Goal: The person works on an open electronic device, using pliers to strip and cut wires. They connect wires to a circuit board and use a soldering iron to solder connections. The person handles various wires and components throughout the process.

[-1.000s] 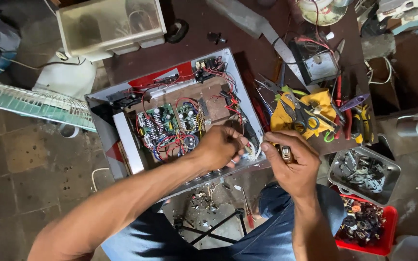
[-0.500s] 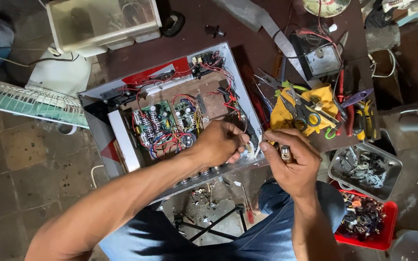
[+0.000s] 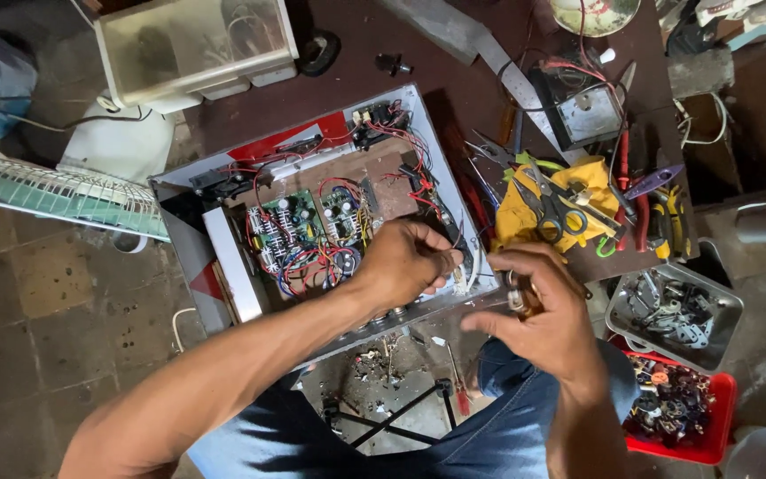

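Pinching thin wires (image 3: pixel 454 259), left hand (image 3: pixel 405 259) works at the near edge of the open chassis (image 3: pixel 330 213). Right hand (image 3: pixel 543 315) grips a small dark tool (image 3: pixel 520 302) just beside it, hands apart.

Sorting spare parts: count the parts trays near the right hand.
2: a grey tray beside the right hand, and a red tray just below it. Others may be out of frame.

Open grey metal box (image 3: pixel 223 191) full of green boards and red wires, tilted on the table, with a small dark part (image 3: pixel 525 297) just beside it.
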